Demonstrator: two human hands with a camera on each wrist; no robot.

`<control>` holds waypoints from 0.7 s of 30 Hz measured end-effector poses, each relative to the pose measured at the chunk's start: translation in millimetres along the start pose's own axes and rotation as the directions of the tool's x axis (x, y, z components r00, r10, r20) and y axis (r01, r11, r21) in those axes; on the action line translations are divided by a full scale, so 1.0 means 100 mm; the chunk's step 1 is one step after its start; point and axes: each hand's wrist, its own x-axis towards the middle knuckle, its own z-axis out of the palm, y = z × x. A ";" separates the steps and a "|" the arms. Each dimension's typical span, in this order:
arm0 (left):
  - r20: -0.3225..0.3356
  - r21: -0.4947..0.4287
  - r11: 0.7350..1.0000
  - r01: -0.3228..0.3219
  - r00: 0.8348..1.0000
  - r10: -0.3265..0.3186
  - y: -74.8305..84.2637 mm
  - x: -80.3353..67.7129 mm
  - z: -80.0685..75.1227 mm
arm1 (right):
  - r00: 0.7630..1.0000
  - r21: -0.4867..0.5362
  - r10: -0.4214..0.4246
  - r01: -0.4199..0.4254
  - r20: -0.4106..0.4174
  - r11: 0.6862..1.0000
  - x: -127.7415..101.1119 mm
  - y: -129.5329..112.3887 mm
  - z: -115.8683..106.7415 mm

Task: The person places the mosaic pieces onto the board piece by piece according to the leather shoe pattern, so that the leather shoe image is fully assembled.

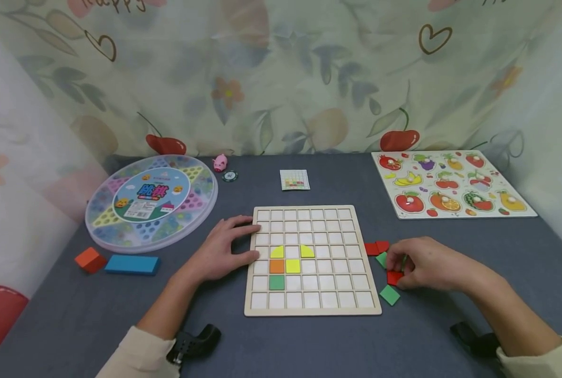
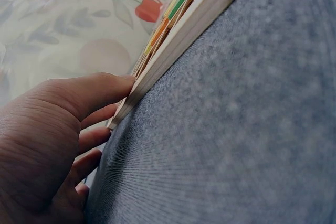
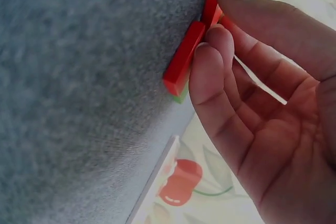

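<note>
My left hand (image 1: 224, 249) rests at the left edge of a white gridded wooden board (image 1: 313, 208), its thumb (image 2: 113, 85) and fingertips touching the rim. A few coloured tiles sit in the board: yellow quarter-rounds (image 1: 306, 251), a yellow square (image 1: 292, 266), an orange square (image 1: 277, 266) and a green square (image 1: 277, 283). To the right of the board, my right hand (image 1: 429, 265) pinches a red square tile (image 1: 394, 277) low at the table, between thumb and fingertips. Two red tiles (image 1: 372, 249) and green tiles (image 1: 389, 295) lie around it, partly hidden by the hand.
A round Chinese checkers board (image 1: 200, 210), an orange block (image 1: 90, 260) and a blue block (image 1: 132, 264) lie at left. Farther back are a pink pig figure (image 1: 220, 163), a round chip (image 1: 230, 176) and a pattern card (image 1: 294, 179). A fruit puzzle (image 1: 456, 182) lies back right.
</note>
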 end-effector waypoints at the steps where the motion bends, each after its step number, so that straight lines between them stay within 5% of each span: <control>1: 0.000 -0.002 1.000 -0.001 1.000 0.001 0.00 0.00 0.00 | 1.000 -0.011 0.006 -0.006 -0.004 1.000 0.00 -0.01 0.00; 12: 0.001 -0.006 1.000 -0.004 1.000 0.004 -0.01 0.00 -0.01 | 1.000 -0.121 0.014 -0.017 -0.022 0.993 0.03 -0.11 0.02; 21: 0.000 -0.006 1.000 -0.006 1.000 0.006 -0.01 -0.01 -0.01 | 1.000 0.039 0.009 -0.009 0.007 0.999 0.04 -0.11 -0.04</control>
